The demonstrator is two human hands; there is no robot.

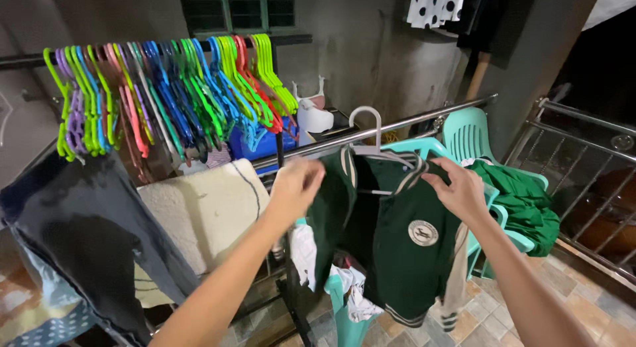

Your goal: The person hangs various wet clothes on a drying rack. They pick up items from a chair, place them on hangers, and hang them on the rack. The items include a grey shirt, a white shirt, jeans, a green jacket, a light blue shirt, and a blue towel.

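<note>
Your landmark is the steel rail [397,125] that runs across the drying rack. The green jacket [397,234] hangs just below it on a white hanger [368,131], whose hook sits over the rail.

Your left hand [296,184] is closed on the jacket's left front edge, near the collar, fingers pinched narrow on the cloth. Your right hand [462,188] grips the right shoulder w/ fingers curled over the striped collar trim — both hands are holding the jacket, neither is free.

Handling, as a judgement: the jacket is soft and floppy, prob. medium weight, maybe damp and so a bit heavier. It won't keep its shape; it sags wherever you let go. The ribbed collar and shoulder seams are the firmest spots, so hold there, close to the hanger arms, not at the loose front panels or the round chest patch [423,232]. The hanger is light, stiff plastic and could swing or slip along the smooth rail.

Around the rail: a bunch of coloured hangers [165,95] hangs well to its left on another bar, a cream cloth [205,211] and a dark garment [86,228] are draped left of and below it, and teal plastic chairs [467,135] w/ a pile of green clothes [523,204] stand just behind its right end.
</note>
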